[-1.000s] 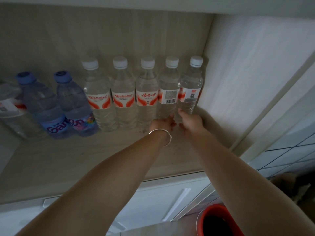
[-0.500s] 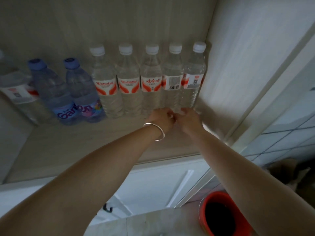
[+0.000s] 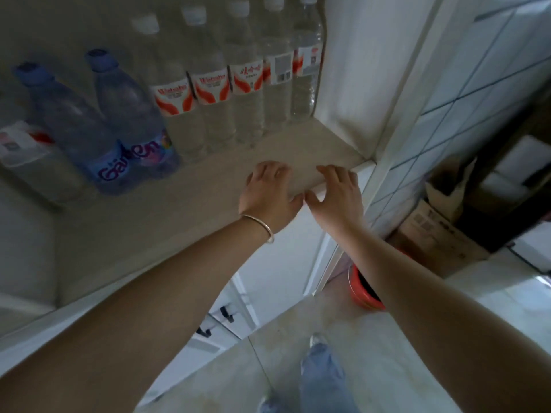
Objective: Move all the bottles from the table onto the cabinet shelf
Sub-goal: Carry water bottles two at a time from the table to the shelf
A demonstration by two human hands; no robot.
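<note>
Your cabinet shelf (image 3: pixel 208 210) carries upright water bottles (image 3: pixel 247 84) along its back; left hand (image 3: pixel 269 193) and right hand (image 3: pixel 337 193) hover released, holding nothing.

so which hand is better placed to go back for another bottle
Probably the right hand: it sits at the shelf front edge, nearer the open side. The left hand lies further over the shelf. Both are empty with relaxed fingers.

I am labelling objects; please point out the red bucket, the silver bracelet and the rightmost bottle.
red bucket (image 3: pixel 362 296): head view, on its rim.
silver bracelet (image 3: pixel 266 228): head view, on the band.
rightmost bottle (image 3: pixel 307 61): head view, on its label.
</note>
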